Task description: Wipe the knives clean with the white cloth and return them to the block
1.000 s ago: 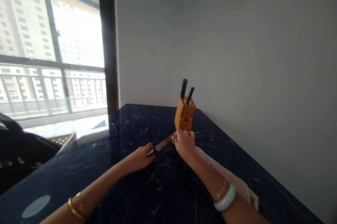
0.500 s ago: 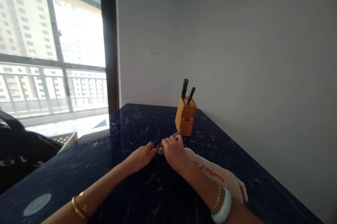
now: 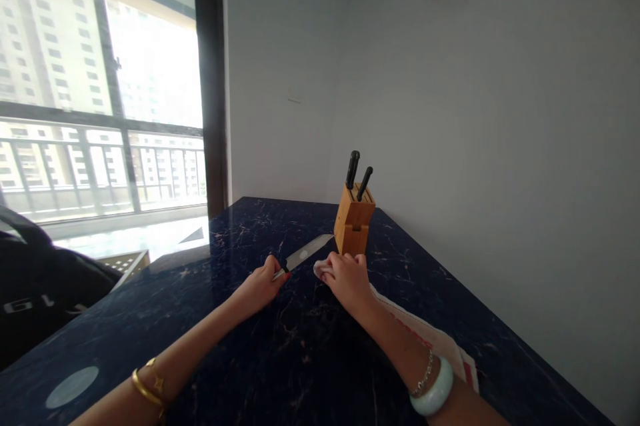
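My left hand [image 3: 264, 281] is closed around the handle of a kitchen knife [image 3: 309, 251]. The wide blade points away and to the right, its tip near the base of a wooden knife block [image 3: 354, 223]. To the right of the blade, apart from it, my right hand [image 3: 349, 277] grips a pale cloth [image 3: 323, 269] that bulges from between the fingers. The long towel with red print [image 3: 425, 333] runs under and beside my right forearm; whether it joins the held cloth is hidden. Two black-handled knives [image 3: 353, 169] stand in the block.
A dark blue marbled table [image 3: 240, 373] lies under everything. A whitish round spot [image 3: 73, 387] marks its near left part. A black bag [image 3: 40, 279] sits beyond the left edge. Grey walls [image 3: 475, 113] stand behind and to the right, a window [image 3: 150, 66] at left.
My hands have moved apart: the left slightly left with the knife, the right to the right with the cloth. The blade, mostly covered by my right hand before, now shows in full.
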The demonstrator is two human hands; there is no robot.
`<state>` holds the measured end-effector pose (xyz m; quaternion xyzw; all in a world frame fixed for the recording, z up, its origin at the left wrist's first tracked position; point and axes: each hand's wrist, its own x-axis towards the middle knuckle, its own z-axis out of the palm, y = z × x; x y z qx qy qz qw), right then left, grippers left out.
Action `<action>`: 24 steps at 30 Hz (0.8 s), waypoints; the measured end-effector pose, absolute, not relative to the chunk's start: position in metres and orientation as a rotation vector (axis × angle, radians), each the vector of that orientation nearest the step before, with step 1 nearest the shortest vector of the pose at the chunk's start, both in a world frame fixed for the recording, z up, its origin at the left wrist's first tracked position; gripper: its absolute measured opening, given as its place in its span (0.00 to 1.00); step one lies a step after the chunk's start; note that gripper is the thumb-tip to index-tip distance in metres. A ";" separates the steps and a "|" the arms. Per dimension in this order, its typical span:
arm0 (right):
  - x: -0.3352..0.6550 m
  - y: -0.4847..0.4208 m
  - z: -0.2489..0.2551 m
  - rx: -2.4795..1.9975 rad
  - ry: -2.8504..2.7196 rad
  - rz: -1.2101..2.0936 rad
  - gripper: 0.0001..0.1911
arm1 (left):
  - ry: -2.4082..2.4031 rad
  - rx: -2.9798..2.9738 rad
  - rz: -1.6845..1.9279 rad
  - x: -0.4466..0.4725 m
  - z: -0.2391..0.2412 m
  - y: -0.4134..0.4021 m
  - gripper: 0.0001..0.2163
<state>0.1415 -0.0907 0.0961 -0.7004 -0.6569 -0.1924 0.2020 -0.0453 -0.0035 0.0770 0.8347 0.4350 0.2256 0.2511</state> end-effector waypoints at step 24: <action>0.123 -0.087 0.088 -1.810 -1.957 -0.551 0.05 | 1.039 2.533 0.480 -0.024 0.068 -0.041 0.05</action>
